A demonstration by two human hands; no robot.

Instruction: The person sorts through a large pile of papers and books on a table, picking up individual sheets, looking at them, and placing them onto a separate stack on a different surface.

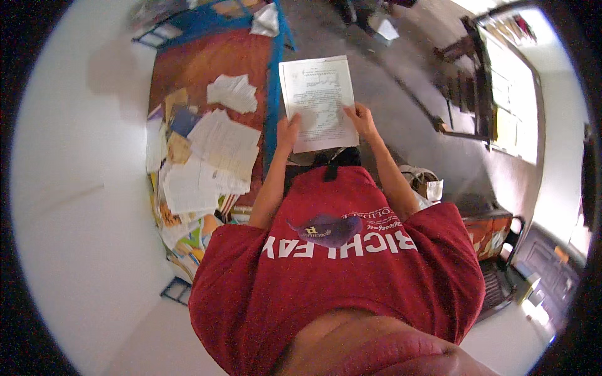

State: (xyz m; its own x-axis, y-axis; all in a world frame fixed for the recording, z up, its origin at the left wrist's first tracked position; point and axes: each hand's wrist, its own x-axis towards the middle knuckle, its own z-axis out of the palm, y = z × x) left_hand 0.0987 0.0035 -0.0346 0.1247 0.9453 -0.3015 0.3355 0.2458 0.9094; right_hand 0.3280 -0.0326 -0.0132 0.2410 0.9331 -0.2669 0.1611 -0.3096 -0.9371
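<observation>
Both hands hold a printed paper sheet (319,94) over my lap, perhaps more than one sheet together. My left hand (288,131) grips its left edge near the lower corner, thumb on top. On the right edge my right hand (361,120) pinches it, a little higher up. The sheet bears text and small diagrams. To the left, loose printed papers (225,141) lie spread over a reddish-brown surface with a blue frame. A smaller fanned stack of papers (232,93) sits apart from them, nearer the sheet in my hands.
Books and papers (181,225) pile up against the white wall at left. A crumpled white paper or bag (265,21) lies at the blue frame's far corner. Right of me stand a round container (421,181) and a red-sided box or case (491,232). Dark wooden furniture (463,84) stands by the bright window.
</observation>
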